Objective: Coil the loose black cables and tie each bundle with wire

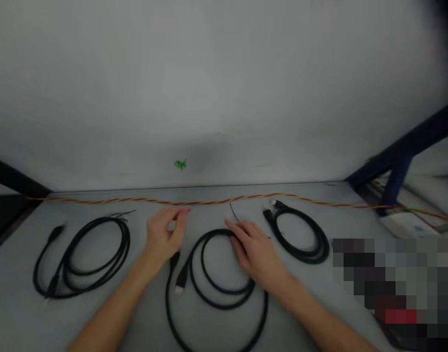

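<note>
Three looped black cables lie on the grey table. Over the upper right of the middle cable (224, 307) rests my right hand (255, 249), its fingers closed round a part of the loop near a thin black tie. My left hand (165, 232) is raised just above that cable's connector ends, thumb and forefinger pinched together; whatever is between the fingertips is too small to name. The left cable (124, 244) has a thin tie at its top, and the right cable (321, 244) is coiled with both plugs at its upper left.
A twisted red and yellow wire (209, 203) runs along the table's back edge, before a pale wall with a green mark (180, 164). Dark blue frame bars (395, 161) stand at the right. Some white items (407, 225) sit beyond them, near a pixelated area.
</note>
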Demonstrator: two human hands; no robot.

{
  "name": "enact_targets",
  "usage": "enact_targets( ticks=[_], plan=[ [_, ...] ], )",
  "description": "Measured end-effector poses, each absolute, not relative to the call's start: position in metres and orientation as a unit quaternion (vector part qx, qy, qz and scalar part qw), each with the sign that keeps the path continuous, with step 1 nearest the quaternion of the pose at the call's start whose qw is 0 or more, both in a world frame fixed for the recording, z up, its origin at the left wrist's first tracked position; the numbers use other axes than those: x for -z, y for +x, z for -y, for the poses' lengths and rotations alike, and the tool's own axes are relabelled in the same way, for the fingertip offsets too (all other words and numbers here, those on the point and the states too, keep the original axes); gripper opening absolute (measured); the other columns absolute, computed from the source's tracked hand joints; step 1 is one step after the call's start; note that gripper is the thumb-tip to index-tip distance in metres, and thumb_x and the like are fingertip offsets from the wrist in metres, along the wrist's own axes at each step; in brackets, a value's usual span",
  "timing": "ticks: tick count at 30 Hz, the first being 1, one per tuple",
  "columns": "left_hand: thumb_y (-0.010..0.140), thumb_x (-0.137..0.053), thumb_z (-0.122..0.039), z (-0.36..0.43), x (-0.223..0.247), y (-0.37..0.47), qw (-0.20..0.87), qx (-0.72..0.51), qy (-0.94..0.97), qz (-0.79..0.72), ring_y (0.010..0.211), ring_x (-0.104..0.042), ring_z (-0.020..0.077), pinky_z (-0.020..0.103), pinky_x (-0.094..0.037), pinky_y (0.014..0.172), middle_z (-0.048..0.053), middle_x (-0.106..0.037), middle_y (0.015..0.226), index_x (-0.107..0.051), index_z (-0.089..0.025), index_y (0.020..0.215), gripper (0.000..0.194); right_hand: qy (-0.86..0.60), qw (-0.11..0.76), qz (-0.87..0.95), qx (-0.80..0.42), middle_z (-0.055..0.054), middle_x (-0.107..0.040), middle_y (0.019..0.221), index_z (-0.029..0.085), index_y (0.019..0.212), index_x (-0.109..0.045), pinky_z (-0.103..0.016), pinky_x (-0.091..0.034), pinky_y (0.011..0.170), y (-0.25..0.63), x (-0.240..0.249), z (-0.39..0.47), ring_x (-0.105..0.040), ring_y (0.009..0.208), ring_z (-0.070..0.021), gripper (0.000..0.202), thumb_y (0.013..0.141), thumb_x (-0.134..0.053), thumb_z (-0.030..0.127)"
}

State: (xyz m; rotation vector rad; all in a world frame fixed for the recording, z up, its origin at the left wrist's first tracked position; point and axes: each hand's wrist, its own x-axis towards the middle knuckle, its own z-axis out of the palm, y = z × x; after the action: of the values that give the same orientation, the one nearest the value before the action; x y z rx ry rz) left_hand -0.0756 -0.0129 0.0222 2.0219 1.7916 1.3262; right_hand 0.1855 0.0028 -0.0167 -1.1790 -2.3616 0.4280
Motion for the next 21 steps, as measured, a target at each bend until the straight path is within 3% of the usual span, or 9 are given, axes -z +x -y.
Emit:
enact_targets(
  ticks=[5, 9, 13, 18, 21],
  plan=[
    [0.084, -0.067, -0.064, 0.015, -0.042, -0.098, 0.179, -0.138, 0.684, -0.693, 0.051, -0.050, 0.0156, 0.029, -0.028, 0.052, 0.000, -0.060, 0.055, -0.066, -0.021, 0.060, 0.049, -0.542, 0.230, 0.803, -0.096, -0.013, -0.066, 0.107, 0.020, 0.130, -0.070, -0.041, -0.056, 0.087, 0.196, 0.021, -0.017, -0.065, 0.100, -0.0285, 0.038, 0.100, -0.048, 0.015],
    [0.066, -0.084, -0.057, 0.026, -0.044, -0.112, 0.303, 0.012, 0.674, -0.673, 0.051, -0.053, 0.0174, 0.029, -0.024, 0.048, -0.001, -0.062, 0.054, -0.066, -0.022, 0.055, 0.040, -0.589, 0.206, 0.779, -0.056, -0.012, -0.064, 0.101, 0.020, 0.134, -0.069, -0.039, -0.054, 0.079, 0.201, 0.015, -0.020, -0.064, 0.090, -0.0273, 0.042, 0.097, -0.050, 0.014],
    [0.078, -0.076, -0.051, 0.020, -0.042, -0.111, 0.325, -0.007, 0.661, -0.677, 0.060, -0.063, 0.0200, 0.028, -0.033, 0.053, 0.000, -0.069, 0.064, -0.073, -0.022, 0.070, 0.031, -0.553, 0.219, 0.803, -0.044, -0.011, -0.063, 0.096, 0.021, 0.126, -0.073, -0.044, -0.052, 0.088, 0.197, 0.012, -0.017, -0.060, 0.095, -0.0297, 0.036, 0.094, -0.057, 0.014],
    [0.097, -0.056, -0.048, 0.001, -0.032, -0.109, 0.147, -0.093, 0.651, -0.739, 0.085, -0.070, 0.0262, 0.031, -0.042, 0.070, 0.006, -0.079, 0.091, -0.080, -0.023, 0.099, 0.035, -0.492, 0.266, 0.820, -0.121, -0.009, -0.065, 0.100, 0.020, 0.104, -0.069, -0.045, -0.054, 0.092, 0.191, 0.021, -0.014, -0.061, 0.098, -0.0282, 0.013, 0.101, -0.056, 0.021],
    [0.099, -0.057, -0.046, -0.001, -0.021, -0.108, 0.090, -0.135, 0.639, -0.752, 0.092, -0.070, 0.0276, 0.032, -0.044, 0.074, 0.008, -0.078, 0.104, -0.082, -0.025, 0.108, 0.034, -0.476, 0.268, 0.826, -0.137, -0.010, -0.064, 0.102, 0.020, 0.104, -0.065, -0.046, -0.056, 0.090, 0.189, 0.027, -0.013, -0.062, 0.096, -0.0282, 0.012, 0.102, -0.053, 0.020]
  ],
)
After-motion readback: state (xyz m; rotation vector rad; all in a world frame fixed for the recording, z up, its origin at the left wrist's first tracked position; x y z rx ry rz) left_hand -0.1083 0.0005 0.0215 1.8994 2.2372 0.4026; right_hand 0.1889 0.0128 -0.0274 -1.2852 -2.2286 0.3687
